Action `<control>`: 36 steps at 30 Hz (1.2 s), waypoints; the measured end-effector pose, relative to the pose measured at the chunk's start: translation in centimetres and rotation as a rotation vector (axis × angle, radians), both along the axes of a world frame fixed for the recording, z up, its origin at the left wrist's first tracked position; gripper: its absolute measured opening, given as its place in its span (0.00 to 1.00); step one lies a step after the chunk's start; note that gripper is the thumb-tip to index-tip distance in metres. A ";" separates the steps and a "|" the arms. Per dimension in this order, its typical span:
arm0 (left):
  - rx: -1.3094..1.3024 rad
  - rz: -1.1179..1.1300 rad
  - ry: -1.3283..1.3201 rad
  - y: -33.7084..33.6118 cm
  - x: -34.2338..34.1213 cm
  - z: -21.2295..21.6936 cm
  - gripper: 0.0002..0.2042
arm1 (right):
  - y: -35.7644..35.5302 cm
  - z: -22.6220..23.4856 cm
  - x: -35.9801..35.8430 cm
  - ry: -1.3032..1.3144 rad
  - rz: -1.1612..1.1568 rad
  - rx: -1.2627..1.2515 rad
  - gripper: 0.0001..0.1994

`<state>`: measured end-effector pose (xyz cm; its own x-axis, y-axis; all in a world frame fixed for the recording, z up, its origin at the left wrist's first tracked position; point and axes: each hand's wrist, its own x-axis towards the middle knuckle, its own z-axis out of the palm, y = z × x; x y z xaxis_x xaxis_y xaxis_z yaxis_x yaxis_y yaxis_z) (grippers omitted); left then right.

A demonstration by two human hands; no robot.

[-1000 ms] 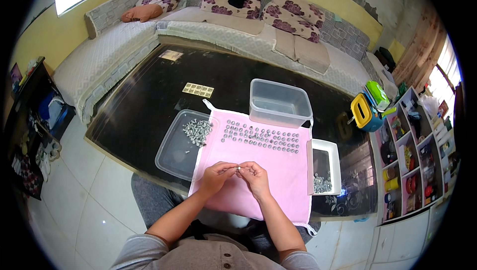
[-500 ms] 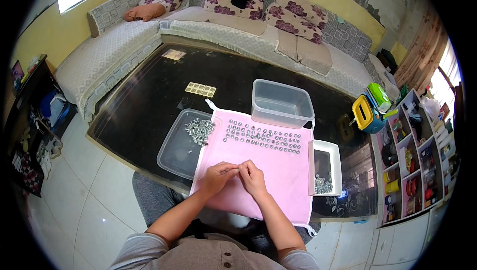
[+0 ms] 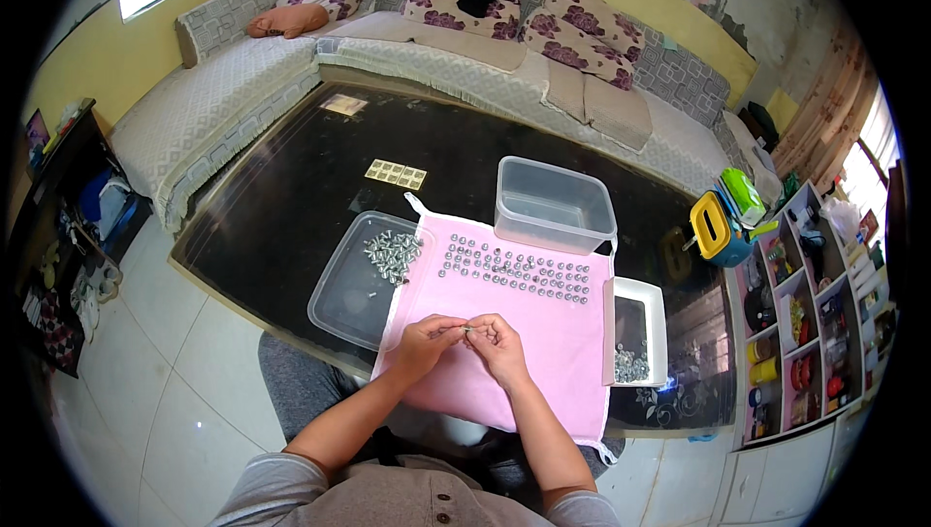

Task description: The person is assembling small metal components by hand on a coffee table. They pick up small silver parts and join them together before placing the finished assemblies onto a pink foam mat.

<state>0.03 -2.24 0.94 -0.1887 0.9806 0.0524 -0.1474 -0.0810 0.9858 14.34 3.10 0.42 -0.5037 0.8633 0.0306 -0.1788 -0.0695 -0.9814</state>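
My left hand (image 3: 429, 345) and my right hand (image 3: 497, 347) meet over the near part of a pink cloth (image 3: 543, 372). Their thumbs and fingers pinch a small metal fastener (image 3: 468, 329) between them; most of it is hidden by the fingertips. Beyond the hands, small metal fasteners (image 3: 514, 265) stand in several rows on the cloth. To the left, a heap of silvery screws (image 3: 393, 254) lies on a clear plastic lid (image 3: 339, 306). On the right, a white tray (image 3: 656, 333) holds small metal nuts (image 3: 630, 366) at its near end.
A clear plastic tub (image 3: 555, 226) rests at the cloth's far edge. Everything stands on a dark glossy table (image 3: 291, 178), where a pale card (image 3: 396, 174) lies farther back. A yellow-and-blue container (image 3: 716, 228) is at the right edge, near shelves (image 3: 795, 304). A sofa (image 3: 417, 42) runs behind.
My right fingers have shifted slightly and opened up a little, so that the metal fastener now shows between the fingertips. The rows on the cloth look the same.
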 end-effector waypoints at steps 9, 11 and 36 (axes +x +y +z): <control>0.040 0.014 -0.002 -0.1 0.1 0.1 0.09 | 0.0 -0.8 -0.2 -0.010 -0.019 -0.037 0.03; 0.031 -0.009 -0.042 -0.1 0.0 0.2 0.09 | 0.1 -1.0 -0.4 -0.082 -0.029 0.033 0.05; -0.022 -0.024 0.001 -0.2 0.0 0.9 0.09 | -0.2 0.7 0.1 -0.364 -0.062 0.157 0.15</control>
